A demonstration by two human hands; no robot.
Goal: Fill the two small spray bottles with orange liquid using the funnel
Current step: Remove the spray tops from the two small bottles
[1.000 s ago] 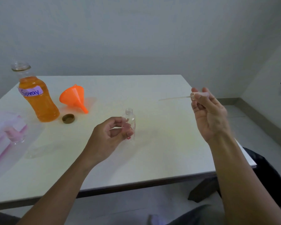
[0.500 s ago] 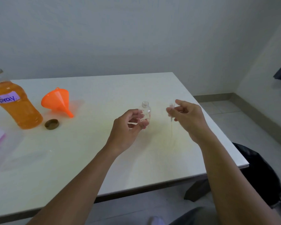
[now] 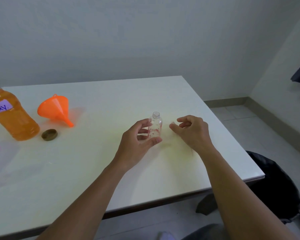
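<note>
- So, the small spray bottle [image 3: 155, 126] is upright, uncapped and empty as far as I can see, out on the white table [image 3: 111, 94].
- Left hand [image 3: 135, 141] grips it: thumb low on the near side, fingers curled round the far side.
- Right hand [image 3: 192, 132] sits just right of that bottle, fingers curled, thumb and forefinger nearly together. Can't tell if they're pinching anything.
- Funnel [image 3: 55, 108] lies on its side well left of the bottle. The big bottle of orange liquid [image 3: 12, 118] stands further left again, with a brown cap [image 3: 49, 134] lying next to it.
- I only spot 1 small bottle, so I'd say 0 of 2 are filled.
- What could bite: the little bottle looks light and narrow, so a wide funnel perched in it may tip it unless a hand steadies it.
- Also, the big bottle is nearly full, so a fast pour could glug, flood the funnel and run over the table.
</note>
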